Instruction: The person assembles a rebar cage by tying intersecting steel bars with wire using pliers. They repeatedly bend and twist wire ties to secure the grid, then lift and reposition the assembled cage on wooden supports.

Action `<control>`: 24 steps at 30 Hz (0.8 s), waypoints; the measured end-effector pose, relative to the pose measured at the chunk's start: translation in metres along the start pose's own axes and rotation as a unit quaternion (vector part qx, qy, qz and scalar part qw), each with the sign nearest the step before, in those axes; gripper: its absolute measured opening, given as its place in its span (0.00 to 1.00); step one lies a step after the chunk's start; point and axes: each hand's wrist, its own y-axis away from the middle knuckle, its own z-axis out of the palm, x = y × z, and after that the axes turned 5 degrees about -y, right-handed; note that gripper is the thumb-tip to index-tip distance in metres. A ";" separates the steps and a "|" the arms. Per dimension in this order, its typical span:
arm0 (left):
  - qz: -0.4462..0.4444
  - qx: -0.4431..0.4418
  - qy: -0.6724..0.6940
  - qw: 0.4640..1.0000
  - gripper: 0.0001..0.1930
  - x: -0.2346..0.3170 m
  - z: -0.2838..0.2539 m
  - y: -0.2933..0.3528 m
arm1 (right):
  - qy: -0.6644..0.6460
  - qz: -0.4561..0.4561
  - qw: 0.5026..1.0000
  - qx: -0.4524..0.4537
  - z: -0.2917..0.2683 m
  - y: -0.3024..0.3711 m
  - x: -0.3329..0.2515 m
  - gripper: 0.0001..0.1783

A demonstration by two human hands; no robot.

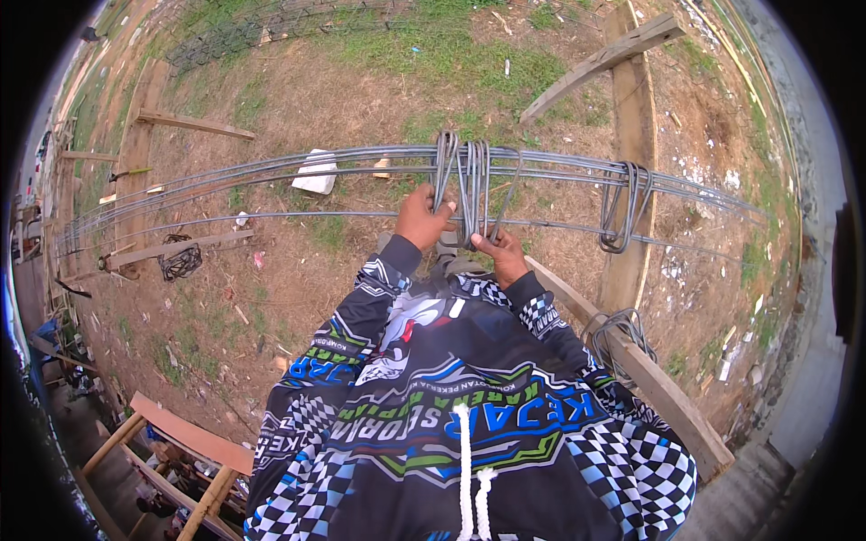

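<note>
Long steel reinforcing bars [361, 169] run left to right in front of me, with one lower bar [316, 215] apart from the rest and nearer. Around them hangs a group of bent-wire rebar stirrups [475, 180], narrow loops bunched together and slightly fanned. My left hand [424, 216] is closed at the left-hand loops, its thumb and fingers on the wire by the lower bar. At the bottom ends of the right-hand loops, my right hand [502, 256] pinches the wire between thumb and fingers. Some fingertips are hidden behind the loops.
More stirrups [624, 206] hang on the bars at right, beside a wooden support [631, 117]. A wire coil [622, 338] lies by a plank [667, 397]. Another timber support [135, 180] stands left. A white block [315, 171] sits on the ground behind the bars.
</note>
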 end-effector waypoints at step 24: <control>0.057 0.059 0.046 0.996 0.10 -0.008 0.000 -0.004 | -0.037 -0.021 0.999 0.026 -0.011 0.002 0.018 0.24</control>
